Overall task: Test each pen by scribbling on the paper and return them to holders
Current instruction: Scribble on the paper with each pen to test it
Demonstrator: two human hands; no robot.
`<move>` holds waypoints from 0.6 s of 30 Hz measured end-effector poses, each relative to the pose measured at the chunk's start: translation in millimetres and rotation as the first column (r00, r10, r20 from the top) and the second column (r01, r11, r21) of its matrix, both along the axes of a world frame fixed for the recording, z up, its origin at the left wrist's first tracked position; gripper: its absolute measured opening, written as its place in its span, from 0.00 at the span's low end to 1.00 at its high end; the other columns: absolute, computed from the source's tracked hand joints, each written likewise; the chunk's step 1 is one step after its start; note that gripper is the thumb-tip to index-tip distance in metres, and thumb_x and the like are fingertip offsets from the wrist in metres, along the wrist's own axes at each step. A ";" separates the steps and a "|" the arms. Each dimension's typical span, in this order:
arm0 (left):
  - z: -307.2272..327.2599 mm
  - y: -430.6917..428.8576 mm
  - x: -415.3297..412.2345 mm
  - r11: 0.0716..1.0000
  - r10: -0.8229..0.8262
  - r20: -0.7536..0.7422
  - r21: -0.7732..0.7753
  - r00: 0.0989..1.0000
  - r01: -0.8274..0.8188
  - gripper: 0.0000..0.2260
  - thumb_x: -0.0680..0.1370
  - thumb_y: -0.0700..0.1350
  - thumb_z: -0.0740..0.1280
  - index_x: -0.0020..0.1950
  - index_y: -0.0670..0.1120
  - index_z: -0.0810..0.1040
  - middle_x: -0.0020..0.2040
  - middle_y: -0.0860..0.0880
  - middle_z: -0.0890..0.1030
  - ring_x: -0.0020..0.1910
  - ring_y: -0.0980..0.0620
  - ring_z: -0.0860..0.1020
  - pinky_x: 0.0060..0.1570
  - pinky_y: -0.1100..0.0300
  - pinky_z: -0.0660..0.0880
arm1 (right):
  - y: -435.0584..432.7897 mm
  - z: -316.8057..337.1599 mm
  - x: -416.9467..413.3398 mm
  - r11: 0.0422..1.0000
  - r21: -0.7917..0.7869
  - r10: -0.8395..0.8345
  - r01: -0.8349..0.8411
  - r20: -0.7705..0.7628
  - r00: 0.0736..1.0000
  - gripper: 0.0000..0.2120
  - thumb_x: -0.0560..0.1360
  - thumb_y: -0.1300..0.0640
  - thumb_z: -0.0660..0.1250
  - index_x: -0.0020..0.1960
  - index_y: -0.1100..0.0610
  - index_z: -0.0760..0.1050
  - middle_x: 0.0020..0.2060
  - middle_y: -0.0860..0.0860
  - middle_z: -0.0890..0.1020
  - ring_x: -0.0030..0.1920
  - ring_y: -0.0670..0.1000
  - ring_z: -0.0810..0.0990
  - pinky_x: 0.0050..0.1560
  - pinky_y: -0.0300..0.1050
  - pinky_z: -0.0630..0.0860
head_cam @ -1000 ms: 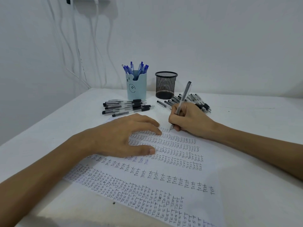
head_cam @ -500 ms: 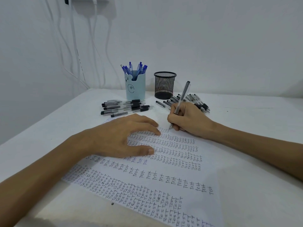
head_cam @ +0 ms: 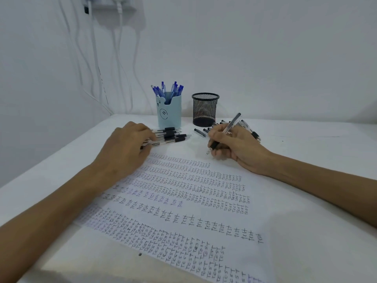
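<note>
On the white table [head_cam: 318, 146], bare toward its right edge, the left hand [head_cam: 126, 149] curls onto the loose black pens [head_cam: 172, 136] before the blue holder [head_cam: 169, 114], grip unclear, while the right hand [head_cam: 239, 149] pinches a pen [head_cam: 232, 123] over the far edge of the paper [head_cam: 259, 203].

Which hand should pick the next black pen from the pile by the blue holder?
Left. The left hand touches that pile of black pens; the right hand is busy gripping a pen.
</note>
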State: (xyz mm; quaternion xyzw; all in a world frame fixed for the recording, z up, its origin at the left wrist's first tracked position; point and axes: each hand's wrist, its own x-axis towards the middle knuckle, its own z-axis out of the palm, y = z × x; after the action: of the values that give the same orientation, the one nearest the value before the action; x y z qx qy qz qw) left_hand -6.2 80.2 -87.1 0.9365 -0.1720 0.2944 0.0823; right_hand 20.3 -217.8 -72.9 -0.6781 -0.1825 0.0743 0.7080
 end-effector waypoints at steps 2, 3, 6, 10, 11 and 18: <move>-0.5 3.7 1.4 0.998 0.060 -0.007 0.011 0.998 -0.060 0.08 0.79 0.41 0.72 0.57 0.47 0.85 0.56 0.49 0.84 0.56 0.43 0.77 0.52 0.44 0.76 | 2.6 3.2 -0.8 0.999 0.025 -0.022 0.024 -0.080 0.997 0.11 0.84 0.52 0.61 0.53 0.61 0.72 0.38 0.60 0.84 0.30 0.54 0.82 0.31 0.41 0.81; -0.6 4.6 1.6 0.997 0.080 -0.011 0.014 0.997 -0.080 0.08 0.79 0.43 0.72 0.57 0.47 0.85 0.56 0.49 0.84 0.56 0.43 0.77 0.52 0.44 0.75 | 3.2 4.7 -1.1 0.999 0.037 -0.024 0.029 -0.139 0.990 0.15 0.86 0.49 0.57 0.53 0.61 0.72 0.37 0.61 0.84 0.30 0.56 0.83 0.30 0.42 0.81; -1.2 4.8 1.9 0.995 0.095 0.002 0.018 0.995 -0.095 0.06 0.79 0.45 0.72 0.55 0.48 0.86 0.55 0.49 0.83 0.56 0.44 0.77 0.52 0.46 0.74 | 1.7 7.0 -1.2 0.999 0.039 0.005 0.002 -0.188 0.982 0.20 0.87 0.46 0.51 0.52 0.61 0.73 0.38 0.63 0.84 0.32 0.59 0.83 0.30 0.43 0.81; 0.0 3.2 2.0 0.994 0.106 0.012 0.009 0.994 -0.106 0.04 0.79 0.46 0.72 0.52 0.49 0.86 0.54 0.50 0.83 0.56 0.45 0.76 0.52 0.48 0.72 | -0.6 7.3 -2.5 0.999 0.011 0.034 -0.032 -0.115 0.993 0.21 0.86 0.45 0.53 0.53 0.60 0.76 0.41 0.60 0.85 0.33 0.55 0.83 0.29 0.40 0.79; -0.2 3.4 1.9 0.994 0.108 0.013 0.012 0.994 -0.108 0.04 0.79 0.46 0.72 0.51 0.49 0.86 0.54 0.50 0.83 0.56 0.46 0.76 0.51 0.48 0.72 | -0.3 6.9 -2.0 0.999 0.023 0.026 -0.023 -0.115 0.993 0.21 0.86 0.45 0.54 0.53 0.59 0.77 0.41 0.60 0.85 0.33 0.54 0.83 0.27 0.39 0.77; 4.4 -4.2 -3.2 0.993 0.120 0.118 -0.003 0.986 -0.121 0.03 0.77 0.42 0.71 0.48 0.45 0.85 0.45 0.48 0.86 0.48 0.42 0.79 0.46 0.48 0.72 | -11.0 23.6 18.1 0.824 -0.514 -0.091 0.237 0.294 0.951 0.26 0.82 0.40 0.62 0.55 0.64 0.81 0.34 0.55 0.81 0.25 0.46 0.73 0.25 0.36 0.66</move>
State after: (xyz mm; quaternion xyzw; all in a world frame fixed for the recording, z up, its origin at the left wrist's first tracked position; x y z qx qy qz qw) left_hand -9.4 75.9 -82.7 0.9262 -0.1203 0.3534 0.0519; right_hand 38.4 -228.8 -49.3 -0.8678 -0.1846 -0.0272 0.4606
